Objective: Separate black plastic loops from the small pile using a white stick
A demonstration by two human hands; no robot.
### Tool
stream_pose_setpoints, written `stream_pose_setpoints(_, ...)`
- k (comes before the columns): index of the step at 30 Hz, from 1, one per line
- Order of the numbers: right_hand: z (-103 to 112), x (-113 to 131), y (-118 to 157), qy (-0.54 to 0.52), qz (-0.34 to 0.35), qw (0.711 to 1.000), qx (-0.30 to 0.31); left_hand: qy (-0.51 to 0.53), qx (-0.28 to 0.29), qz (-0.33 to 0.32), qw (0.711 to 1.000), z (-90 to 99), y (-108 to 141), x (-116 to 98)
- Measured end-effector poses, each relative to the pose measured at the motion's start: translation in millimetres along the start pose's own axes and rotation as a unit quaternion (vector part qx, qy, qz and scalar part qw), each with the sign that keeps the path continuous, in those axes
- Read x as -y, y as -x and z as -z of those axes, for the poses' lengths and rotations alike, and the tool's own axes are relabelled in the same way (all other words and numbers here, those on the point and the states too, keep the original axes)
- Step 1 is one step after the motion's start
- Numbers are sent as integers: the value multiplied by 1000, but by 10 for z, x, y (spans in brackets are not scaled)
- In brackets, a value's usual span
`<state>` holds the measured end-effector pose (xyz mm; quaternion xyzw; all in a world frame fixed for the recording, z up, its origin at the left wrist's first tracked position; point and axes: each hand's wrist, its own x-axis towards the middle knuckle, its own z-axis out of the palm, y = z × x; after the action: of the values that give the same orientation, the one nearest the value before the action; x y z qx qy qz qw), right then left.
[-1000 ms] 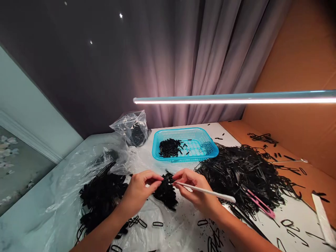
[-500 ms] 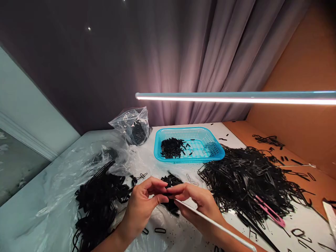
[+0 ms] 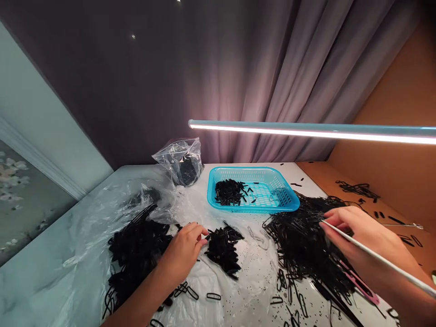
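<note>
Two hands are in view, and we record each in turn. The left hand [image 3: 184, 253], lower centre-left of the frame, rests at the edge of a central clump of short black plastic pieces [image 3: 224, 249]. Its fingers [image 3: 200, 232] curl loosely beside that clump, and we cannot tell whether they pinch anything. The right hand [image 3: 369, 240], at the right of the frame, sits over a large heap of black plastic loops [image 3: 306, 240]. Its fingers close around a slender white rod [image 3: 378, 259], whose tip points toward the heap. We judge that the rod is held much like a pencil, which lets its tip reach in among the strands. A further black heap [image 3: 136, 254] lies at lower left on a clear plastic sheet [image 3: 75, 240], apparently spread to contain the loose black crumbs [image 3: 259, 290]. A blue plastic basket [image 3: 238, 171], upper centre of the work surface, holds a small batch of short black pieces [image 3: 230, 191], seemingly kept apart from the heaps. The heaped material looks thin, glossy and tangled, and a few closed oval loops [image 3: 213, 296] lie singly near the lower edge of the frame.
</note>
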<state>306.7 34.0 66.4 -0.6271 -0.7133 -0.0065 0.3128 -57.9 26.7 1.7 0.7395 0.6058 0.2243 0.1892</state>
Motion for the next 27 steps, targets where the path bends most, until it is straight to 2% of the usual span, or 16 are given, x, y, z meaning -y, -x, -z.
stream_pose_setpoints(1,-8,72,0,2,-15,999,34,-2,0,1,1000,-47,7,7)
stream_pose_setpoints(2,-31,165,1,-12,-26,999,38,-5,-1,2,1000,-88,12,12)
stream_pose_setpoints(4,-117,386,3,-78,-3,995,66,-9,-6,3,1000,-145,15,19)
stream_pose_setpoints(5,-178,499,7,-107,8,988,116,-10,-10,1,1000,-159,14,20)
stream_pose_setpoints(7,-327,704,30,-156,37,972,172,-9,-13,-5,1000,-164,11,21)
stream_pose_setpoints(10,-599,906,107,-213,89,960,162,-11,-18,-12,1000,-145,11,27)
stream_pose_setpoints(13,-857,971,201,-287,143,934,156,-15,-31,-14,999,-114,18,36)
stream_pose_setpoints(15,-980,966,250,-327,142,920,163,-19,-42,-14,999,-77,22,19)
stream_pose_setpoints(17,-1052,953,282,-377,112,903,172,6,-49,-7,999,-28,28,-38)
stream_pose_setpoints(18,-1070,949,292,-408,91,891,177,42,-44,-1,998,-4,34,-82)
stream_pose_setpoints(19,-1079,949,300,-438,74,878,178,132,-28,17,991,15,43,-133)
stream_pose_setpoints(20,-1080,951,307,-464,65,867,173,249,1,39,968,26,54,-187)
stream_pose_setpoints(22,-1067,964,322,-488,81,856,147,463,50,90,880,20,82,-283)
stream_pose_setpoints(24,-1049,979,339,-477,124,862,115,588,57,130,797,-20,107,-341)
stream_pose_setpoints(25,-1043,984,349,-467,144,866,105,615,51,143,774,-47,116,-354)
stream_pose_setpoints(27,-1047,985,364,-447,166,873,101,624,43,159,764,-97,122,-355)
